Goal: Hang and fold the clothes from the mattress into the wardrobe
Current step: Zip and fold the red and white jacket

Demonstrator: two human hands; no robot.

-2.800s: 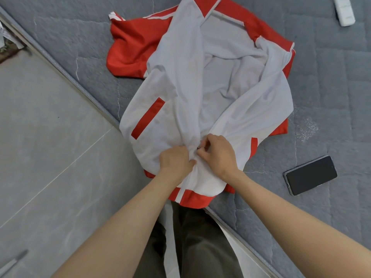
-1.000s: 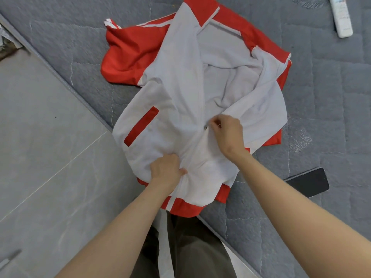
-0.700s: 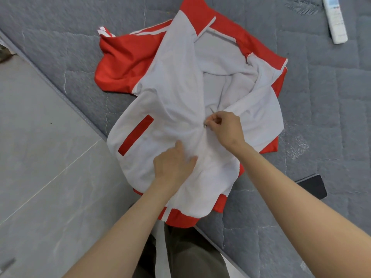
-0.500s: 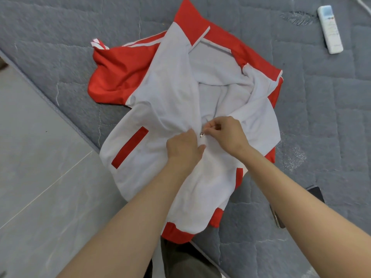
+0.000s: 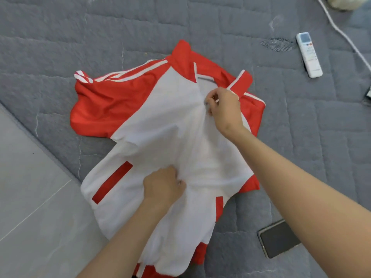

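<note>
**Asker:** What are the fingers doing?

**Describer:** On the right hand (image 5: 224, 111), the fingers (image 5: 210, 101) are pressed together in a pinch at the zip (image 5: 232, 84), just below the red collar (image 5: 184, 55). The pull is too small to make out. The left hand (image 5: 162, 187) curls its fingers into a bunch of white cloth lower down.

**Asker:** Where is the garment?

**Describer:** A red-and-white track jacket (image 5: 160, 125) lies front-up on a grey quilted mattress (image 5: 60, 37), its hem over the edge above the tiled floor (image 5: 30, 197). A phone (image 5: 279, 238) and a remote control (image 5: 309, 55) lie well apart from it.

**Asker:** How should the person zip it well?

**Describer:** Probably by pulling the front taut with the lower hand and drawing the pull in line with the teeth.
</note>
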